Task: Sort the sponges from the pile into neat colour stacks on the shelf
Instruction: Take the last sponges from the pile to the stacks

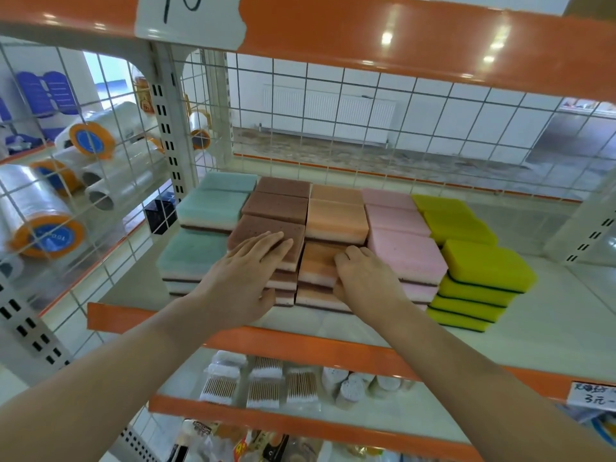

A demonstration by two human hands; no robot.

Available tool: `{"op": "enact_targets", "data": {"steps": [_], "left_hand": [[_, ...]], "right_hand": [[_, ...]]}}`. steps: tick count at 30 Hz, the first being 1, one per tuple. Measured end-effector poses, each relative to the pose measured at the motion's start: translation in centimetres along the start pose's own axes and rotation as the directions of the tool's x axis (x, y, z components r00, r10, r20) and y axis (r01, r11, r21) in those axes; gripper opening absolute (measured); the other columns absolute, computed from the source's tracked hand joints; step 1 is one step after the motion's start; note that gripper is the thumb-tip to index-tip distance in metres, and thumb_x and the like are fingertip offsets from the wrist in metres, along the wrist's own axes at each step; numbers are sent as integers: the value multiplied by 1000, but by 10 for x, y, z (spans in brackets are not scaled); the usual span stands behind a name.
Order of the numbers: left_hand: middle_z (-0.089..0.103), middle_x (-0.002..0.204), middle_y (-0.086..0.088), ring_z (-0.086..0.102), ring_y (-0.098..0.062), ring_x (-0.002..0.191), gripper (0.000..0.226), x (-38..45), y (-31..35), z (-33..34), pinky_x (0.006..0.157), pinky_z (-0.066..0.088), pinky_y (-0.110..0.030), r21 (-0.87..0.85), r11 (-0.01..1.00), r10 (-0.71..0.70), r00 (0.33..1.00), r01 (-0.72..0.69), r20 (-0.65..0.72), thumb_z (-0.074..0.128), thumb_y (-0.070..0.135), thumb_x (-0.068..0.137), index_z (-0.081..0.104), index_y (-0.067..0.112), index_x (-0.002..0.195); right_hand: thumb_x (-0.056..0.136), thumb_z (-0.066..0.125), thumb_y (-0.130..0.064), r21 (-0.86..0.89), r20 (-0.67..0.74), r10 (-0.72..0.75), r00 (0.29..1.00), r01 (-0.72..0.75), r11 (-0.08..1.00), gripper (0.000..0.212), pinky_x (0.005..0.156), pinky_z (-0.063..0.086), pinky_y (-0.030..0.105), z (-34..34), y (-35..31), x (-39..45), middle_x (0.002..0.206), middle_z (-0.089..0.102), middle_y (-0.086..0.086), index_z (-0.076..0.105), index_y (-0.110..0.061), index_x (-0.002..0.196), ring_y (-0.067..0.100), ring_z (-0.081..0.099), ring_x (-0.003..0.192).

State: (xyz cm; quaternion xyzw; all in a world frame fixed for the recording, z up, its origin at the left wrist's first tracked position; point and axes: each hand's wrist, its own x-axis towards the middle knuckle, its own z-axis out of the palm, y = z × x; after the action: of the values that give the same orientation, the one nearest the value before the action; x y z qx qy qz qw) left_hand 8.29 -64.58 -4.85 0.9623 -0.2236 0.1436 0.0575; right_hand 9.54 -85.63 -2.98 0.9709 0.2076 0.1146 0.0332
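Evidently light, soft foam: the sponges (336, 215) sit in colour stacks on the shelf (550, 328), best taken by the long sides. Left hand (246, 275) lies flat on the front brown stack (266, 233); right hand (363, 275) curls its grip onto the front orange stack (316, 265). Smooth white shelf, wire-grid back (366, 105), tiled room beyond.

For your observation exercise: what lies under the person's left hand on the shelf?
The left hand rests flat on the top brown rectangular sponge of the front stack; layered sponges show below. The sponge surface beneath the palm is covered.
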Motion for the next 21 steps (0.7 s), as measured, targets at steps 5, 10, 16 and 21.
{"op": "enact_targets", "data": {"steps": [5, 10, 16, 21], "left_hand": [[15, 155, 2, 10, -15, 144, 77, -1, 1, 0, 110, 8, -26, -1, 1000, -5, 1000, 5, -7, 53, 28, 84, 14, 20, 149], [12, 156, 2, 8, -15, 144, 77, -1, 2, 0, 111, 6, -25, -5, 1000, -2, 1000, 2, -3, 52, 29, 85, 11, 21, 150], [15, 155, 0, 11, -17, 144, 76, -1, 5, -2, 110, 4, -25, 3, 1000, -7, 1000, 7, -10, 53, 28, 85, 15, 20, 149], [15, 155, -2, 9, -17, 144, 75, 0, 11, -3, 109, -5, -21, 16, 1000, -17, 1000, 18, -12, 53, 30, 85, 15, 17, 149]], "right_hand": [[45, 84, -5, -31, -122, -26, 992, 22, 999, 30, 49, 49, 26, -4, -7, -6, 66, 60, 10, 63, -4, 65, 24, 60, 61], [44, 81, 3, -24, -119, -47, 992, 45, 999, 30, 48, 48, 25, -1, -6, -12, 69, 61, 9, 63, -6, 68, 23, 61, 62], [72, 58, 10, -34, -70, -84, 994, 82, 996, 31, 76, 50, 36, 6, -2, -14, 101, 58, 14, 60, -3, 100, 31, 57, 95], [77, 51, 10, 8, -51, -107, 993, 108, 994, 35, 81, 48, 37, 7, -3, -15, 110, 53, 15, 56, -4, 109, 31, 52, 101]]}}
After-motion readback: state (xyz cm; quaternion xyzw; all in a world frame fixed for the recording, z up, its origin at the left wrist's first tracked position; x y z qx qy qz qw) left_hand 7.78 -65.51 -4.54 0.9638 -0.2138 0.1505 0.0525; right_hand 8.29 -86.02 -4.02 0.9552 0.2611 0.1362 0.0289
